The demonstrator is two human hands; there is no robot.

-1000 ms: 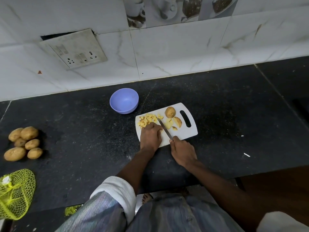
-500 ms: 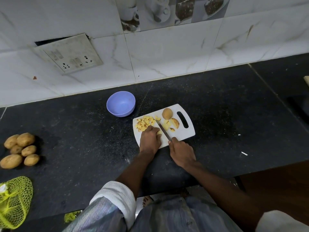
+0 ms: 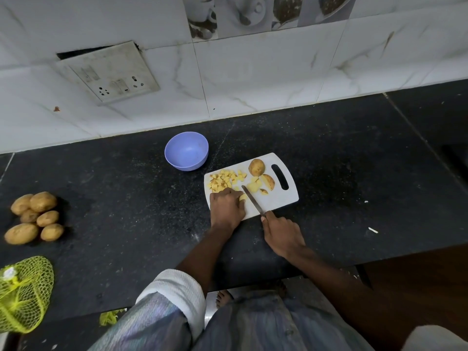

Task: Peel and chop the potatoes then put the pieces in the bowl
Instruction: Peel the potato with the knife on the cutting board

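A white cutting board (image 3: 277, 203) lies on the black counter. On it sit a pile of chopped potato pieces (image 3: 224, 181), an unpeeled potato half (image 3: 256, 167), a wedge with skin (image 3: 269, 181) and a pale cut chunk (image 3: 254, 186). My left hand (image 3: 227, 209) holds a small potato piece (image 3: 242, 197) down on the board with curled fingers. My right hand (image 3: 282, 234) grips the handle of a knife (image 3: 252, 200), whose blade points up-left just right of that piece. An empty purple bowl (image 3: 186, 150) stands behind the board to the left.
Several whole potatoes (image 3: 35, 217) lie at the counter's left. A yellow net bag (image 3: 22, 295) sits at the front left edge. A tiled wall with a socket plate (image 3: 111, 72) runs behind. Small white scraps (image 3: 372, 230) lie at the right.
The camera has shifted slightly. The knife blade has moved a little along the piece under my left hand; both hands stay in about the same place on the board.
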